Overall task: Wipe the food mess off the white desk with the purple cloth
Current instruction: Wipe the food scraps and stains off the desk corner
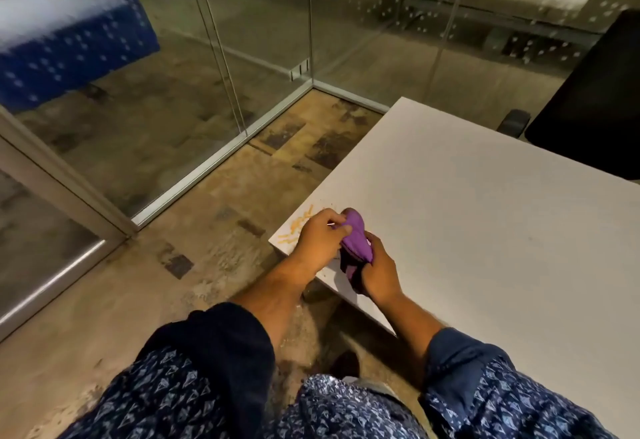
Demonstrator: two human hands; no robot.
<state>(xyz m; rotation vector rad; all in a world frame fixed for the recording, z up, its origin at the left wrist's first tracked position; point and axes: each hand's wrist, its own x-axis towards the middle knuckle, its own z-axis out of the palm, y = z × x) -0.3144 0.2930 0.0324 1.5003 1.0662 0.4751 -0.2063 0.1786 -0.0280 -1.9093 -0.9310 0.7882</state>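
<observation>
Glass partitions flank the white desk (485, 230), where orange food mess (298, 225) remains unwiped at its corner; left hand (317, 239) and right hand (379, 274) both clutch the bunched purple cloth (356, 239) beside it.

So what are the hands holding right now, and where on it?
Both hold the bunched purple cloth: the left hand pinches its upper end, the right hand has its grip on the lower end.

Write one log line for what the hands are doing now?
hands: left, right both bunching purple cloth | food mess: on white desk corner
</observation>
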